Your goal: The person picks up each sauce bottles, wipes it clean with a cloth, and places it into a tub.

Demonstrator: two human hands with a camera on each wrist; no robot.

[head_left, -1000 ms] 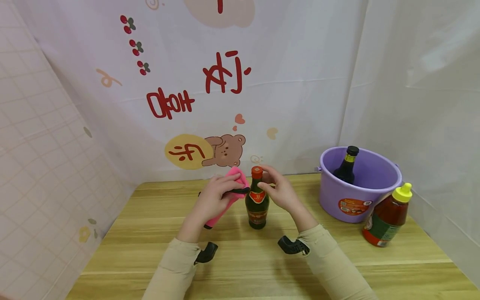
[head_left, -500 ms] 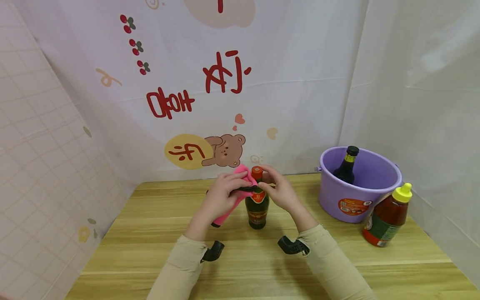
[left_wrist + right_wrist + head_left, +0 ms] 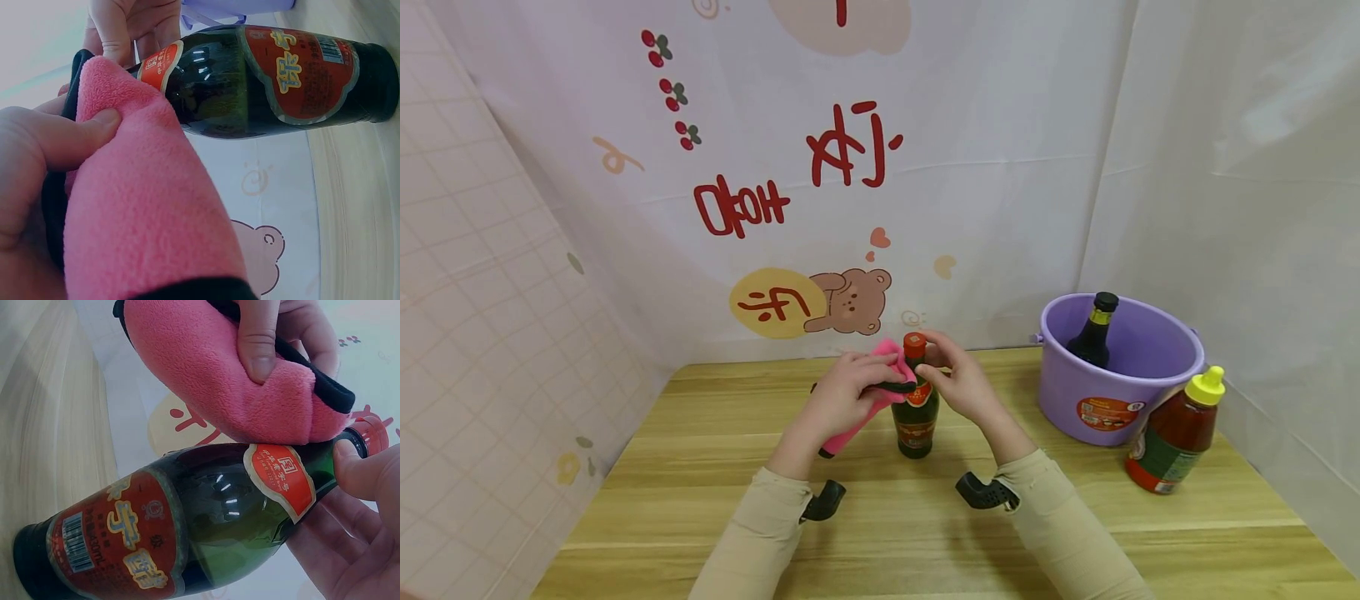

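In the head view, an upright green bottle (image 3: 915, 427) stands on the counter (image 3: 880, 533). The right hand (image 3: 964, 379) holds it round the neck, under the red cap (image 3: 914, 343); the left hand (image 3: 848, 387) grips a folded pink cloth (image 3: 848, 435) at its left. Wood stretches left of and nearer than the bottle, giving room to move; to the right stand a purple bucket (image 3: 1056, 400) and a sauce bottle (image 3: 1172, 442), and the far edge meets the white sheet (image 3: 1000, 208).

In the left wrist view, the thumb presses into the cloth, which looks soft, light and easily bunched; its dark-bound edge seems a good place to pinch.

In the right wrist view, the cloth appears to touch the bottle's shoulder. The bottle looks like glass: stiff, fairly heavy, slippery and breakable. The narrow neck should suit steadying, the wide body lifting.
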